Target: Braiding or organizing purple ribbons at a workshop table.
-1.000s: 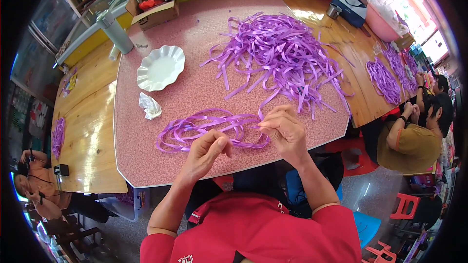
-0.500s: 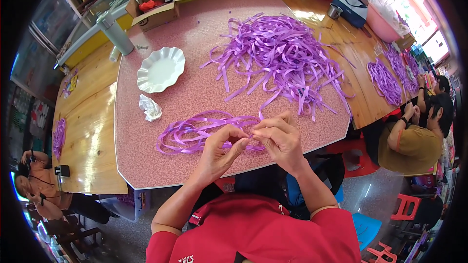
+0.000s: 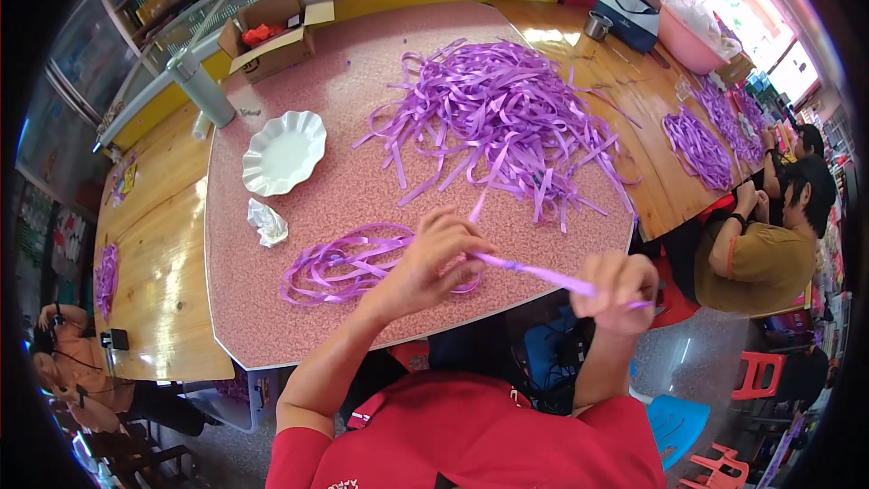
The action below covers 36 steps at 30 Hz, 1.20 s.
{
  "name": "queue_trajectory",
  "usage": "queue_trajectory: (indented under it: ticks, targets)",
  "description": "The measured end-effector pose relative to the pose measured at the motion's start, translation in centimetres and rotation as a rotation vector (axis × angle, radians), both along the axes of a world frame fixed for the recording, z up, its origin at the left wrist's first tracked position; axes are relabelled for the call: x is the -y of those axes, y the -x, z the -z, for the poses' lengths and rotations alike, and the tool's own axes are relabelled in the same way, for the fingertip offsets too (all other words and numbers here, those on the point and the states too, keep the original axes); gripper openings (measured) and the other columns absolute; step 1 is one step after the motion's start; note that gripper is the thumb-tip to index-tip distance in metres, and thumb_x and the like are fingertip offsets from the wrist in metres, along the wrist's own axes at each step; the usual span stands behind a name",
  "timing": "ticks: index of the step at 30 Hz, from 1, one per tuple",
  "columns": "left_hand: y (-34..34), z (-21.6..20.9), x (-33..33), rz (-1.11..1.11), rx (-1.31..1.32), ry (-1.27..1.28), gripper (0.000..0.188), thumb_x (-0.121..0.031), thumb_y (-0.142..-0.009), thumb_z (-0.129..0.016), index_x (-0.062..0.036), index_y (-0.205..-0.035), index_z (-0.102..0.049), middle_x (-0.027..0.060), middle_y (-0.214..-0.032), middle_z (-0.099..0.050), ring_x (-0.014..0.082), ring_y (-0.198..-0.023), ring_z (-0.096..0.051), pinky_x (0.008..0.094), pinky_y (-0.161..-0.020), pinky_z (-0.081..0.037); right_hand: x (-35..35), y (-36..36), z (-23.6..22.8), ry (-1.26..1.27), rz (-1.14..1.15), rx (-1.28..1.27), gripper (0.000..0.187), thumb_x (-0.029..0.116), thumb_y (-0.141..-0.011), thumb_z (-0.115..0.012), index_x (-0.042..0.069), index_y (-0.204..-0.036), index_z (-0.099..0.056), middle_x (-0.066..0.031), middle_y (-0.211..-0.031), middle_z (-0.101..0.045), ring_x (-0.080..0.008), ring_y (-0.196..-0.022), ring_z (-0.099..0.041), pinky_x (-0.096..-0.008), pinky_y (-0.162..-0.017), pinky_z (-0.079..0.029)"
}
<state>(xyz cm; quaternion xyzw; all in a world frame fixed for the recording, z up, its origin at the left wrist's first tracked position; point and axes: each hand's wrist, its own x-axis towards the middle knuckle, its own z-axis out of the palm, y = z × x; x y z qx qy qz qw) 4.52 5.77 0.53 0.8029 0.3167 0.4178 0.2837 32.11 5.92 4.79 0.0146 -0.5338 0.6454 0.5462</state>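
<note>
A purple ribbon [image 3: 534,273] with a small dark mark on it runs taut between my two hands. My left hand [image 3: 433,263] pinches one part of it above the table's near edge. Off to the right, past that edge, my right hand [image 3: 615,292] is closed on the other part; it is blurred, and a short tip pokes out beyond its fingers. Beside my left wrist lies a loose coil of purple ribbon loops [image 3: 337,264], partly covered by that hand. Farther back rises a big tangled heap of purple ribbons [image 3: 498,113].
On the pink speckled table [image 3: 244,308] are a white scalloped dish [image 3: 284,154], a crumpled white wrapper [image 3: 267,222], a grey-green flask [image 3: 201,89] and an open cardboard box [image 3: 276,45]. More ribbon bundles [image 3: 695,149] lie on the wooden table at right, where people [image 3: 760,258] sit.
My hands were together, fingertips meeting near the coil. My right hand has since swung right, drawing the ribbon out straight, while my left hand stays near the coil. The view has shifted slightly.
</note>
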Motion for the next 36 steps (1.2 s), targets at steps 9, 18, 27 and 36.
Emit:
queue_trajectory:
  ticks: [9,18,27,36]
  targets:
    - [4.3,0.5,-1.6,-0.2,-0.082,-0.07,0.016,-0.006,-0.086,-0.074,-0.004,-0.1,-0.069,0.0083,-0.096,-0.066,0.0256,-0.097,-0.063,0.0389,-0.092,-0.047,-2.3,-7.8,1.1,0.187,0.194,-0.357,0.012,0.017,-0.105,-0.054,0.006,-0.1,-0.052,-0.0035,-0.086,-0.048,-0.0154,-0.078,-0.044,-0.0302,-0.068,-0.044]
    - [11.9,0.1,3.2,-0.368,-0.156,0.153,0.01,-0.007,-0.088,-0.074,-0.0012,-0.093,-0.069,0.006,-0.086,-0.067,0.0208,-0.079,-0.063,0.0367,-0.085,-0.049,-6.4,-11.9,5.0,0.287,0.559,-0.256,0.016,0.017,-0.105,-0.057,0.004,-0.11,-0.065,-0.0037,-0.096,-0.06,-0.015,-0.089,-0.056,-0.0294,-0.08,-0.049]
    - [14.8,1.1,7.5,-0.541,0.204,0.558,0.009,-0.01,-0.095,-0.069,-0.0016,-0.094,-0.068,-0.0007,-0.087,-0.065,0.0079,-0.08,-0.058,0.0243,-0.072,-0.046,-9.3,-8.3,7.3,0.38,1.253,0.404,0.034,0.015,-0.101,-0.062,0.0,-0.132,-0.06,-0.0138,-0.118,-0.066,-0.0204,-0.112,-0.062,-0.0351,-0.099,-0.05]
    - [4.0,-1.7,6.4,-0.244,0.262,0.488,0.017,-0.019,-0.096,-0.071,-0.0015,-0.095,-0.069,-0.0008,-0.085,-0.063,0.008,-0.079,-0.058,0.0256,-0.069,-0.047,-1.0,10.6,2.8,-0.44,0.346,0.891,0.045,0.009,-0.086,-0.075,0.003,-0.129,-0.064,-0.0155,-0.123,-0.068,-0.0302,-0.118,-0.064,-0.0434,-0.107,-0.045]
